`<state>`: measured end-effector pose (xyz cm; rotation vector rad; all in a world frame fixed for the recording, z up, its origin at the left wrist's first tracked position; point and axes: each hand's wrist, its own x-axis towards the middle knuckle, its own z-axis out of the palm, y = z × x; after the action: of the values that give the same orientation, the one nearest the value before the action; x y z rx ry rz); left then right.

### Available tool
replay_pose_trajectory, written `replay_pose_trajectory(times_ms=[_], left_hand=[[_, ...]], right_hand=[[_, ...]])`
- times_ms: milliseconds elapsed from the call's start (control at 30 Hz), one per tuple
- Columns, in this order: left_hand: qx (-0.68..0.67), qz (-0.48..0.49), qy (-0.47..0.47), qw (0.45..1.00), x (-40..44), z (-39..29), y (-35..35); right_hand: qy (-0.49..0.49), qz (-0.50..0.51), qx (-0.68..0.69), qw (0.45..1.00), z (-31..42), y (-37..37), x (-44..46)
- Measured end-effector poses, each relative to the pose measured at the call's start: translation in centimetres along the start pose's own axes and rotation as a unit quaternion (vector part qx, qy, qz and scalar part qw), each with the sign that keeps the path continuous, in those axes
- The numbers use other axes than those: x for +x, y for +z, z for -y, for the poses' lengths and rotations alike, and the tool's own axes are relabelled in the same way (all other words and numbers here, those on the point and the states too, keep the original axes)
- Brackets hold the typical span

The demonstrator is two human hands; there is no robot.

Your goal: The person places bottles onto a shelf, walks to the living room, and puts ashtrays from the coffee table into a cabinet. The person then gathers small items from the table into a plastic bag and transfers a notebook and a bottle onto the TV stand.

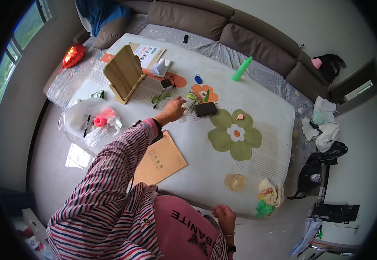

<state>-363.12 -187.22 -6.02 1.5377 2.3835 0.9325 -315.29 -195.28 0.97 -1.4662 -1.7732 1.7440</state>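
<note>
My left hand reaches over the middle of the table, its fingers pinched at the edge of a small white-and-green packet. Right beside the packet lies a dark, rounded case. A slim green object sits just behind the case. Green-rimmed glasses and a black charger with a cable lie on the far side of my left hand. Below my left forearm is a brown paper notebook. My right hand hangs at the near table edge, fingers curled, with nothing visible in it.
A wooden-backed stand rises at the left, near a clear plastic bag with a pink item. A green bottle stands at the back. A transparent cup and a cloth bundle are near the right front edge. A sofa lines the back.
</note>
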Motion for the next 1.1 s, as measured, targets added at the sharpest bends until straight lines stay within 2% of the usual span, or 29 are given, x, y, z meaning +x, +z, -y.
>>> replay_pose_trajectory(times_ms=[167, 233, 300, 367, 400, 500, 533, 567, 600, 667, 700, 733, 767, 800, 833, 900, 1033, 1100], left_hand=[[0.093, -0.037, 0.007, 0.995, 4.5, -0.6, 4.3], [0.085, 0.039, -0.073, 0.993, 4.6, -1.1, 4.7], [0.086, 0.035, -0.061, 0.994, 4.5, -1.3, 4.3], [-0.005, 0.019, -0.084, 0.996, 4.1, -0.7, 4.7], [-0.004, 0.022, -0.090, 0.996, 3.7, -0.2, 4.9], [-0.010, -0.011, -0.127, 0.992, 2.7, 0.4, 4.8], [-0.084, -0.039, -0.164, 0.982, 2.5, 0.3, 4.3], [-0.157, -0.067, -0.200, 0.965, 2.2, 0.2, 3.7], [-0.156, -0.068, -0.203, 0.964, 1.8, 0.1, 2.9], [-0.270, -0.047, -0.196, 0.942, 0.4, 0.2, 0.9], [-0.269, -0.048, -0.197, 0.942, -0.6, 0.0, -0.2], [-0.395, -0.028, -0.228, 0.889, -1.6, -0.4, -1.4], [-0.513, -0.006, -0.254, 0.820, -2.4, -0.7, -2.6], [-0.513, -0.006, -0.258, 0.819, -3.1, -1.1, -4.0], [-0.542, 0.017, -0.283, 0.791, -3.9, -1.5, -5.6], [-0.574, 0.040, -0.331, 0.748, -5.8, -1.4, -7.7], [-0.574, 0.029, -0.314, 0.756, -8.7, 1.4, -9.2], [-0.580, 0.013, -0.313, 0.752, -9.2, 1.9, -9.4]], right_hand=[[-0.039, 0.049, -0.057, 0.996, 7.3, 1.6, 4.5], [-0.046, 0.061, -0.062, 0.995, 8.9, 2.1, 6.6], [-0.049, 0.074, -0.064, 0.994, 10.2, 3.0, 8.3], [-0.064, 0.094, -0.074, 0.991, 10.5, 4.0, 10.9], [-0.059, 0.099, -0.074, 0.991, 10.5, 4.6, 12.4], [-0.126, 0.138, -0.134, 0.973, 10.7, 6.6, 17.5], [-0.152, 0.139, -0.170, 0.964, 11.0, 7.5, 19.5], [-0.182, 0.123, -0.176, 0.960, 11.5, 8.4, 21.4], [-0.210, 0.106, -0.180, 0.955, 11.9, 9.2, 23.1], [-0.242, 0.057, -0.187, 0.951, 12.0, 10.8, 27.1], [-0.204, 0.036, -0.249, 0.946, 12.8, 11.3, 28.6], [-0.166, 0.015, -0.310, 0.936, 13.7, 11.7, 30.2], [-0.270, -0.036, -0.349, 0.897, 13.4, 12.0, 32.2], [-0.366, -0.083, -0.383, 0.844, 13.0, 12.2, 34.0], [-0.363, -0.077, -0.385, 0.845, 13.7, 12.4, 35.3], [-0.421, -0.014, -0.538, 0.730, 14.9, 12.9, 37.5], [-0.410, 0.031, -0.565, 0.715, 14.6, 13.6, 38.6], [-0.286, 0.078, -0.614, 0.732, 16.0, 13.6, 37.6]])
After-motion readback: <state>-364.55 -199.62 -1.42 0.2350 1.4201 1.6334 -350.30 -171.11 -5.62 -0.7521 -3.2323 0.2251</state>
